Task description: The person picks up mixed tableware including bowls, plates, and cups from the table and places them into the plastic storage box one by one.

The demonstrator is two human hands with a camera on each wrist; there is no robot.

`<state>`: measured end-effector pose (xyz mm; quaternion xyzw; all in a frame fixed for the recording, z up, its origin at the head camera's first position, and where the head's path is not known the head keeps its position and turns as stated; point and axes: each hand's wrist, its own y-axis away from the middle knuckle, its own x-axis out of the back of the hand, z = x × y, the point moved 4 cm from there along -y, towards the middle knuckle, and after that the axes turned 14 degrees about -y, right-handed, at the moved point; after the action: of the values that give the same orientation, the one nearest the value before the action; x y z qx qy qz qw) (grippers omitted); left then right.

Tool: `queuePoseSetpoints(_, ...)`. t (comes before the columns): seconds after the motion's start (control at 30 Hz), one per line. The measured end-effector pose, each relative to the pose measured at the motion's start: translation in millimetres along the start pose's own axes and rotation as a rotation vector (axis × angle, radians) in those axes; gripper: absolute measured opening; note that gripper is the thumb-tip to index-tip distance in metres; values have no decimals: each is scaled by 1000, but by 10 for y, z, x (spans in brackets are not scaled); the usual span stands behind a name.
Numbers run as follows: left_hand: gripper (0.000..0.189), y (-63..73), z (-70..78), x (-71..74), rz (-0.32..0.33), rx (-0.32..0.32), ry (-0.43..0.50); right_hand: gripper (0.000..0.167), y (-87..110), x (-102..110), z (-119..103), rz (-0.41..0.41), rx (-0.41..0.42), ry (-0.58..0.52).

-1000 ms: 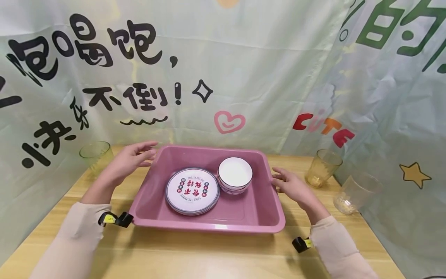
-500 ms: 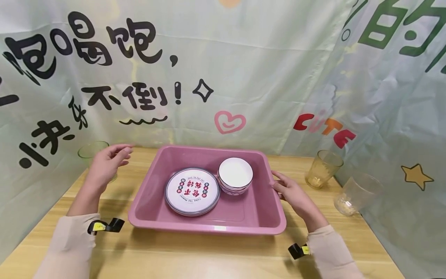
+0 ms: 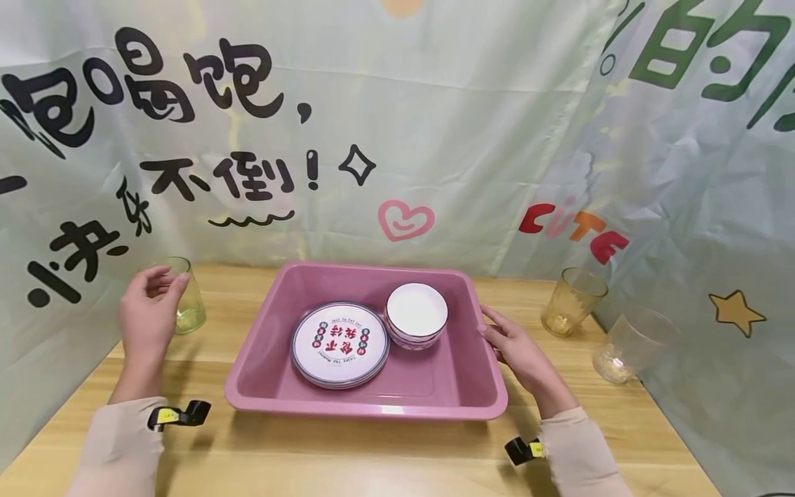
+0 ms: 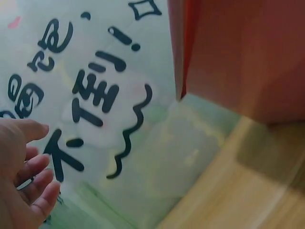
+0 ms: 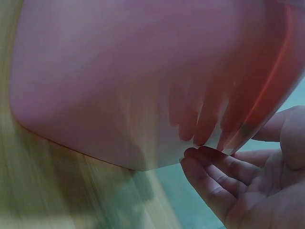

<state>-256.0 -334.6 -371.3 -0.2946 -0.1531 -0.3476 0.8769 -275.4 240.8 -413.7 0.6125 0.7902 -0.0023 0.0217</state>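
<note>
A pink plastic basin (image 3: pixel 366 407) stands on the table, holding a stack of printed plates (image 3: pixel 340 344) and stacked white bowls (image 3: pixel 416 312). My right hand (image 3: pixel 524 355) holds the basin's right rim; in the right wrist view, its fingertips (image 5: pixel 190 155) touch the outer wall while the thumb reaches the rim's edge. At the far left, my left hand (image 3: pixel 149 314) is beside a green glass (image 3: pixel 191 307), partly covering it. Its fingers are loosely bent and not wrapped round the glass. In the left wrist view, the left hand (image 4: pixel 24 176) holds nothing visible.
A yellow glass (image 3: pixel 574 304) and a clear glass (image 3: pixel 627 348) stand at the right on the wooden table (image 3: pixel 373 459). A printed cloth (image 3: pixel 435 138) hangs close behind and at both sides.
My left hand has moved left from the basin's left side to the green glass. My right hand has closed onto the basin's right rim. Plates and bowls stay in place.
</note>
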Motion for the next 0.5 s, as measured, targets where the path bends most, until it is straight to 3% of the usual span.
queuePoseSetpoints(0.37,75,-87,-398,58,14,184,-31,57,-3,-9,28,17,-1,-30)
queuePoseSetpoints(0.5,85,-130,-531,75,-30,225,-34,57,-3,-19,30,11,-4,-45)
